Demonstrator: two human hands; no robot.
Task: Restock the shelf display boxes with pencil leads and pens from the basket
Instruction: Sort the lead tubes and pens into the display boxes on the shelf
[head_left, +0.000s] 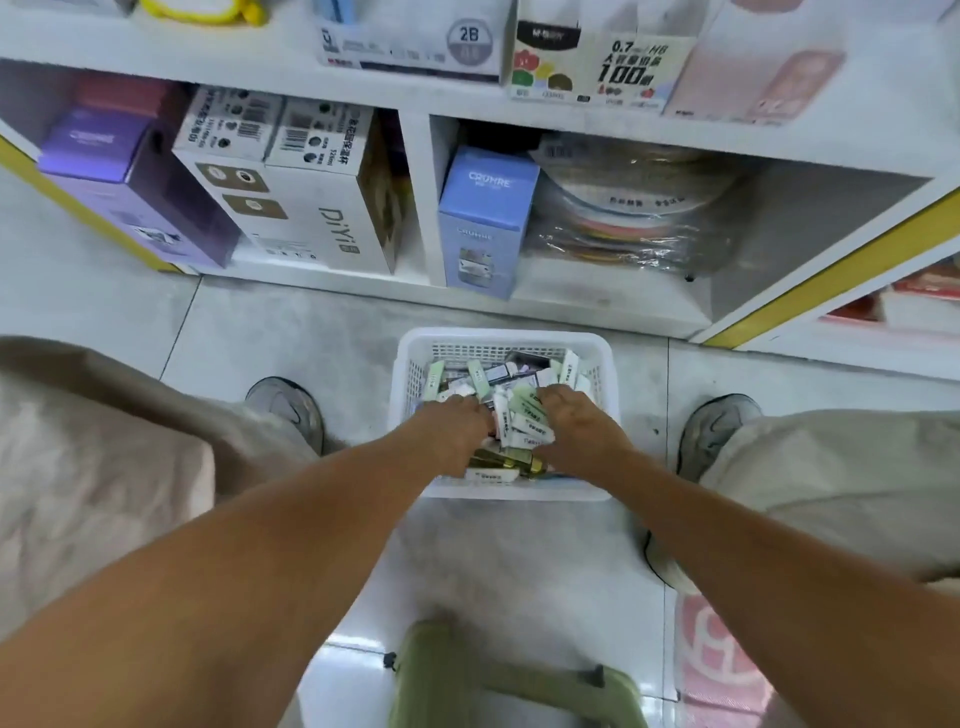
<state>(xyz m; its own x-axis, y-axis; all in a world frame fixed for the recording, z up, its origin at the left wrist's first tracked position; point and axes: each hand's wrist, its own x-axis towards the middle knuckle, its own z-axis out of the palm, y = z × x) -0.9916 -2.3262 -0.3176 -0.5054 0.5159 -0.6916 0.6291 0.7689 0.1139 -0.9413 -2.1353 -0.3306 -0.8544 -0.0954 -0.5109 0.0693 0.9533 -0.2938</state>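
Pale floor tiles (291, 332) run up to a white shelf unit (415, 197) with yellow edge trim, and a white plastic basket (501, 340) sits on the floor just before it, between the person's two shoes. Both bare forearms reach straight down and forward into the basket. The left hand (457, 431) lies palm down on the left of the heap, fingers curled into the contents; what it holds, if anything, cannot be told. The right hand (576, 426) sits on the right, fingers bent round a cluster of small white and pale green packs (524, 421) gathered between the two hands. Further packs and some gold-coloured items lie loose in the basket, partly covered by the hands; their print is too small to read. On the shelf above stand display boxes (597, 62) marked 2B and 0.7, cut off by the top edge. Lower compartments hold a purple carton (124, 192), white cartons (306, 208), a blue box (483, 223) and plastic-wrapped coloured discs (628, 208). A green stool (514, 680) shows at the bottom edge.
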